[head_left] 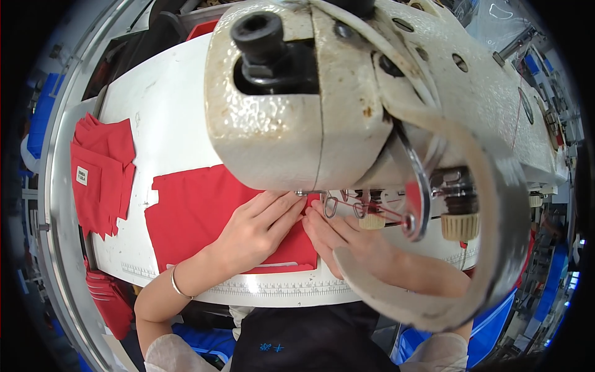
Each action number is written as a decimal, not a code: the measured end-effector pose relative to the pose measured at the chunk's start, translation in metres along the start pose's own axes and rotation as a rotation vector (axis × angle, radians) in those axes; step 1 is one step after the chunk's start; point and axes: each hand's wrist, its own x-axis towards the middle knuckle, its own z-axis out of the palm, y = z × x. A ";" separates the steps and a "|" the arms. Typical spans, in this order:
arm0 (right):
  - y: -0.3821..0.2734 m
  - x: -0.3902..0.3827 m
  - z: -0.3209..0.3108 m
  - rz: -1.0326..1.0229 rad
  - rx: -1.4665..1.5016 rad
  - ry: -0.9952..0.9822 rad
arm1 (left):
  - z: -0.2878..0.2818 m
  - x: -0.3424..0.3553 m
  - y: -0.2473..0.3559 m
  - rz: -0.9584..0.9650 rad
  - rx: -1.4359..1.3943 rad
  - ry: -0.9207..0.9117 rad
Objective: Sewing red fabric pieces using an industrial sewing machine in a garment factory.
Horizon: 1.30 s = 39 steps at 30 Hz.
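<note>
A red fabric piece [186, 223] lies on the white sewing table [155, 93], beneath the head of a cream sewing machine [266, 136]. My left hand [257, 229] rests on this fabric with fingers extended close together, their tips at the needle area, which the machine head largely hides. My right hand [344, 242] lies just to its right, fingers stretched along the fabric's edge, partly behind thread guides and the curved metal arm. Red thread runs through the guides [390, 214] above it.
A stack of red fabric pieces [102, 186] with a small white label sits at the table's left, and more red fabric [108, 297] hangs below it. A measuring scale [260, 288] runs along the front edge. Blue bins [486, 332] stand below, and a metal rail curves along the left.
</note>
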 end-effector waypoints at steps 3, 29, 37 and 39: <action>0.004 0.000 -0.001 -0.046 -0.104 0.046 | -0.001 0.004 -0.005 0.012 -0.027 -0.018; 0.019 0.016 -0.004 -0.066 -0.344 0.215 | -0.002 0.011 -0.027 -0.074 -0.147 -0.073; 0.015 0.010 0.023 0.108 0.160 0.355 | -0.015 0.010 -0.026 -0.170 -0.054 -0.190; 0.014 -0.007 0.005 0.115 0.120 0.255 | -0.017 0.020 -0.008 -0.142 -0.172 -0.129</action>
